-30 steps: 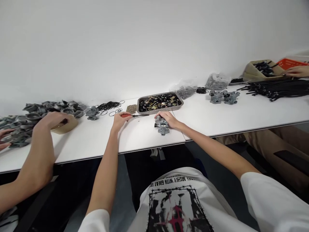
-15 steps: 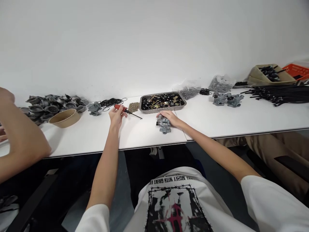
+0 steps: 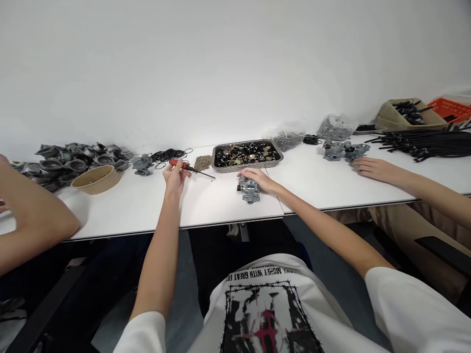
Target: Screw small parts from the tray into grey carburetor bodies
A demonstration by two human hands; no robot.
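Observation:
My left hand (image 3: 175, 175) is closed round the red handle of a screwdriver (image 3: 187, 167), whose dark shaft slants down to the right above the white table. A grey metal carburetor body (image 3: 250, 191) rests on the table with my right hand (image 3: 257, 177) wrapped over its far right side. Some of its surface is hidden under my fingers. Behind the two hands stands a metal tray (image 3: 247, 169) full of small black and brass-coloured parts. A small heap of brass-coloured pieces (image 3: 202, 163) lies left of the tray.
Left are another carburetor body (image 3: 142, 164), black rubber rings (image 3: 169, 156), a tan bowl (image 3: 96, 180), piled grey castings (image 3: 75, 159) and a co-worker's arm (image 3: 37, 215). Right, a co-worker's hand (image 3: 377, 169) touches one of two carburetor bodies (image 3: 333, 150); black hoses (image 3: 423, 142) lie beyond.
My left hand has drawn the screwdriver slightly back and tilted its tip downward. The right co-worker's hand has come to the carburetor bodies; the left co-worker's arm has left the bowl.

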